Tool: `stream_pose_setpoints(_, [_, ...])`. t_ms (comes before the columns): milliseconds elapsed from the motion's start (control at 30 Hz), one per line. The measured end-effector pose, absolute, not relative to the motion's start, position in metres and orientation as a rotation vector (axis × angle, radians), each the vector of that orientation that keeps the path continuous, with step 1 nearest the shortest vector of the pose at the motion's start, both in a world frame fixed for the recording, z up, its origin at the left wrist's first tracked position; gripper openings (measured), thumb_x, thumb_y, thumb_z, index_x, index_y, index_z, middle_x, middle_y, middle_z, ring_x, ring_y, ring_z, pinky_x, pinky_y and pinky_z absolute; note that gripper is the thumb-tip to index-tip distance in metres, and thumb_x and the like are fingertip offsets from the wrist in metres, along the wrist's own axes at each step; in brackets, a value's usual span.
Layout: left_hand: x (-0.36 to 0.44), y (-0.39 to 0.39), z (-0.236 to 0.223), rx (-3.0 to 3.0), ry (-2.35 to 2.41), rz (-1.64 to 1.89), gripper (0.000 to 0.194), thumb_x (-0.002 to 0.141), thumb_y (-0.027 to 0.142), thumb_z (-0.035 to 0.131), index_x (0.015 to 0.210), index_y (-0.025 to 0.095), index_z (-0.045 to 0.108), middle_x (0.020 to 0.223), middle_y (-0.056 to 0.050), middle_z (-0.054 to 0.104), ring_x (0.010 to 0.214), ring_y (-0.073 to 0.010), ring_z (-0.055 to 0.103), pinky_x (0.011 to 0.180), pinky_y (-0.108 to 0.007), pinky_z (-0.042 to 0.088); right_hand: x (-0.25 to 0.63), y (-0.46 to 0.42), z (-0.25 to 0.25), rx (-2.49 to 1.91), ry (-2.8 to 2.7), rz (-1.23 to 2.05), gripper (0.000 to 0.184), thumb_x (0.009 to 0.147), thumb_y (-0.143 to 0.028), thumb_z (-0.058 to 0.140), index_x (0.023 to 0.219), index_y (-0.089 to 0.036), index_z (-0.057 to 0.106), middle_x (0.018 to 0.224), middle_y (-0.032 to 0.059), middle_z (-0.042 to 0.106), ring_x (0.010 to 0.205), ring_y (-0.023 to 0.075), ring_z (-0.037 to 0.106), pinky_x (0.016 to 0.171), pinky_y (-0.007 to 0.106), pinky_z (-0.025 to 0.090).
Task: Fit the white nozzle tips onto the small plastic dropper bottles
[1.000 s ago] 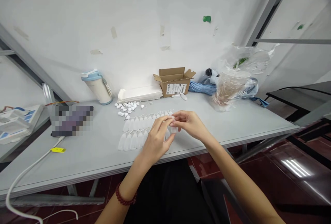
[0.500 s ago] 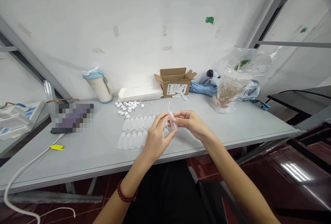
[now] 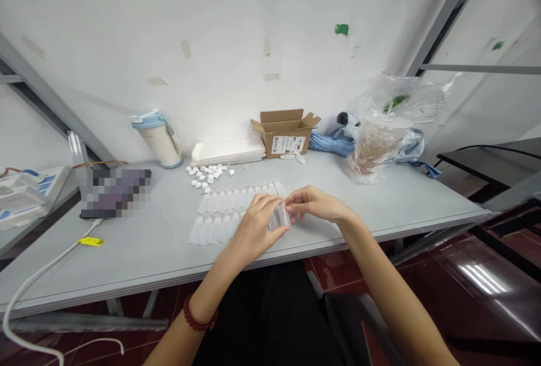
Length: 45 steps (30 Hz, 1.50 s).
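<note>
My left hand [image 3: 253,230] and my right hand [image 3: 315,205] meet over the front of the grey table [image 3: 160,253], both pinching a small translucent plastic piece [image 3: 282,214] between their fingertips. Just left of my hands lie two rows of similar translucent pieces [image 3: 224,208], laid side by side. Behind them sits a loose heap of small white caps [image 3: 207,174]. A red bead bracelet [image 3: 198,318] circles my left wrist.
Along the wall stand a blue-lidded tumbler [image 3: 158,139], a flat white stack [image 3: 228,152], an open cardboard box [image 3: 285,132], blue cloth [image 3: 333,141] and a bagged cup [image 3: 378,141]. A blurred dark object [image 3: 114,191] and white cable [image 3: 46,270] lie at left.
Both hands have come lower and nearer the table's front edge with the piece. Half a second ago the piece stood upright between the fingers; now it lies tilted, held closer.
</note>
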<state>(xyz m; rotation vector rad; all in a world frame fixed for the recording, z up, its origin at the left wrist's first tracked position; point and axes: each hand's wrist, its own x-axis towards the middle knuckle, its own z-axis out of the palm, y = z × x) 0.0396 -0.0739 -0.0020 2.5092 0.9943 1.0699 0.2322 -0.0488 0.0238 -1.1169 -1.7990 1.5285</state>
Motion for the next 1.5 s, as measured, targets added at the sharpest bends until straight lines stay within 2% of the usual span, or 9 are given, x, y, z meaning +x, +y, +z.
stream_pose_setpoints(100, [0.039,-0.076,0.001,2.545,0.982,0.944,0.037,0.073,0.019,0.07,0.107,0.018,0.057,0.109,-0.009,0.061,0.107,-0.0267,0.05,0.089,-0.045,0.048,0.234,-0.048,0.022,-1.16,-1.979,1.488,0.019,0.078,-0.027,0.058,0.082,-0.012,0.069,0.067,0.0019,0.066,0.054,0.0098,0.058,0.049,0.021,0.04])
stream_pose_setpoints(433, [0.036,-0.074,0.01,2.62,1.052,0.598,0.026,0.075,0.022,0.063,0.1,0.014,0.06,0.102,-0.008,0.062,0.104,-0.0259,0.047,0.09,-0.039,0.045,0.226,-0.046,0.012,-1.229,-2.195,1.27,0.018,0.077,-0.024,0.053,0.078,-0.011,0.066,0.063,0.0016,0.063,0.05,0.0099,0.05,0.053,0.023,0.042])
stream_pose_setpoints(767, [0.035,-0.073,0.006,2.655,1.104,0.558,0.032,0.077,0.022,0.058,0.107,0.014,0.056,0.112,-0.01,0.058,0.108,-0.0266,0.047,0.092,-0.04,0.044,0.221,-0.046,0.011,-1.306,-2.16,1.13,0.014,0.075,-0.021,0.054,0.077,-0.013,0.065,0.061,0.0018,0.064,0.055,0.0126,0.054,0.054,0.024,0.041])
stream_pose_setpoints(900, [0.029,-0.072,0.01,2.672,1.091,0.59,0.033,0.079,0.03,0.06,0.109,0.016,0.056,0.113,-0.01,0.058,0.108,-0.027,0.048,0.091,-0.041,0.044,0.223,-0.048,0.012,-1.303,-2.152,1.141,0.014,0.076,-0.022,0.055,0.076,-0.013,0.064,0.06,0.0012,0.062,0.052,0.0112,0.051,0.053,0.023,0.041])
stream_pose_setpoints(1067, [0.005,-0.042,0.019,2.709,1.198,0.589,0.032,0.088,0.036,0.048,0.107,0.013,0.06,0.105,-0.012,0.063,0.106,-0.0266,0.051,0.091,-0.04,0.043,0.233,-0.043,0.013,-1.298,-2.097,1.054,0.016,0.079,-0.026,0.054,0.077,-0.013,0.064,0.065,0.0028,0.065,0.057,0.0121,0.057,0.053,0.022,0.043])
stream_pose_setpoints(1167, [-0.011,-0.004,0.026,2.691,1.377,0.477,0.032,0.089,0.028,0.041,0.106,0.012,0.063,0.108,-0.011,0.065,0.108,-0.0248,0.054,0.095,-0.037,0.042,0.243,-0.016,0.019,-1.484,-2.071,0.766,0.015,0.081,-0.024,0.054,0.08,-0.013,0.065,0.071,0.0038,0.067,0.059,0.0125,0.06,0.056,0.022,0.045])
stream_pose_setpoints(1233, [-0.016,0.023,0.029,2.672,1.511,0.37,0.032,0.085,0.019,0.04,0.104,0.012,0.065,0.109,-0.011,0.067,0.106,-0.0246,0.057,0.094,-0.035,0.043,0.248,0.013,0.023,-1.658,-1.999,0.428,0.015,0.081,-0.021,0.054,0.083,-0.012,0.066,0.076,0.0059,0.068,0.066,0.0146,0.062,0.064,0.024,0.046])
stream_pose_setpoints(1367, [-0.007,0.065,0.025,2.67,1.583,0.292,0.038,0.082,0.008,0.037,0.108,0.01,0.066,0.108,-0.011,0.068,0.102,-0.0224,0.061,0.091,-0.03,0.045,0.253,0.069,0.02,-1.784,-1.837,0.103,0.028,0.083,-0.014,0.048,0.108,-0.007,0.06,0.108,0.0177,0.061,0.101,0.0254,0.057,0.085,0.033,0.041])
stream_pose_setpoints(1500, [0.008,0.082,0.013,2.684,1.656,0.2,0.027,0.086,0.012,0.048,0.108,0.01,0.064,0.11,-0.014,0.064,0.107,-0.0248,0.058,0.092,-0.034,0.044,0.257,0.092,-0.004,-1.838,-1.824,-0.037,0.037,0.085,-0.018,0.047,0.119,-0.005,0.053,0.119,0.0226,0.053,0.112,0.0313,0.048,0.09,0.038,0.039])
